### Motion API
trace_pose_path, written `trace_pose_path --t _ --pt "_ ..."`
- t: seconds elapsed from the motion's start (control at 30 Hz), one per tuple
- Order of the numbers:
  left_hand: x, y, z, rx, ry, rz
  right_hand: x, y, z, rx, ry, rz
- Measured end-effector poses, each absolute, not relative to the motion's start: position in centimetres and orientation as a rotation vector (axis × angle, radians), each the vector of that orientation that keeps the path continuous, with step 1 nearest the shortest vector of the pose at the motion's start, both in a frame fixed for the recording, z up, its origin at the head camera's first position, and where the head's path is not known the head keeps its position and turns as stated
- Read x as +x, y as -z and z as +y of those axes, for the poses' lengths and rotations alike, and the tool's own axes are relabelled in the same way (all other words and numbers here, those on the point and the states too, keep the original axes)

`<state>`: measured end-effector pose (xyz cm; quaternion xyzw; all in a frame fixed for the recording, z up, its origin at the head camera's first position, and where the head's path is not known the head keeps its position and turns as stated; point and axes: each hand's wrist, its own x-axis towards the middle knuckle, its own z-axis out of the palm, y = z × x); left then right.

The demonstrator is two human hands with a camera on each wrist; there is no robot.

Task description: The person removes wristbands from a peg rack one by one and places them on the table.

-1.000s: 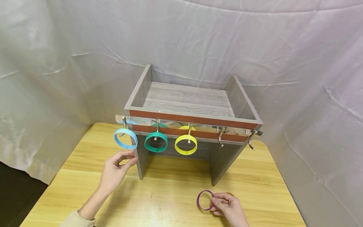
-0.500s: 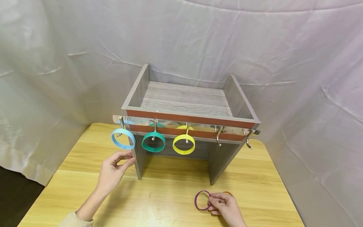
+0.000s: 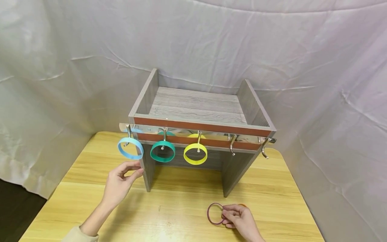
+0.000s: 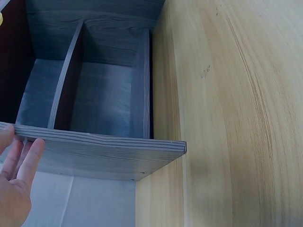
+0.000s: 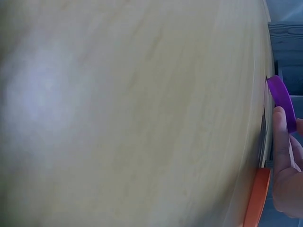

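My left hand (image 3: 119, 185) pinches the front edge of the grey shelf's left side panel (image 3: 145, 173); in the left wrist view the thumb and fingers (image 4: 32, 163) lie on opposite faces of the board. Between the thumb and fingers of my right hand (image 3: 242, 222) is a thin purple ring (image 5: 282, 99), held low in front of the shelf's right side. An orange ring (image 5: 258, 198) is close to that hand, mostly hidden behind it in the head view. Blue (image 3: 133, 157), green (image 3: 163, 159) and yellow (image 3: 196, 162) rings hang from the left three hooks.
Two bare metal hooks, one inner (image 3: 232, 146) and one at the far right end (image 3: 264, 149), stick out from the shiny rail. The shelf stands on a wooden table (image 3: 181, 205), with grey curtain (image 3: 193, 43) behind and at both sides.
The whole scene sits slightly further left in the head view. Relative to the shelf, both hands and the rings have hardly moved.
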<state>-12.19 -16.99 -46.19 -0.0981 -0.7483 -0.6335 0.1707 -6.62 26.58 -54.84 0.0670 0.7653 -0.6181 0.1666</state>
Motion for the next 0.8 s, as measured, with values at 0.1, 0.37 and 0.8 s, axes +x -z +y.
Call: trace_pose_path --t 0.1,0.37,0.8 --pt "-12.1 46.2 -17.0 -0.271 1.792 -2.135 -6.7 54.9 26.6 0.183 1.754 2.186" --pt "-12.1 46.3 -17.1 -0.266 1.783 -2.141 -6.7 55.0 26.6 0.154 1.696 2.262" --pt "-12.2 46.3 -17.1 -0.287 1.806 -2.124 -6.4 53.6 26.7 0.088 1.522 2.637"
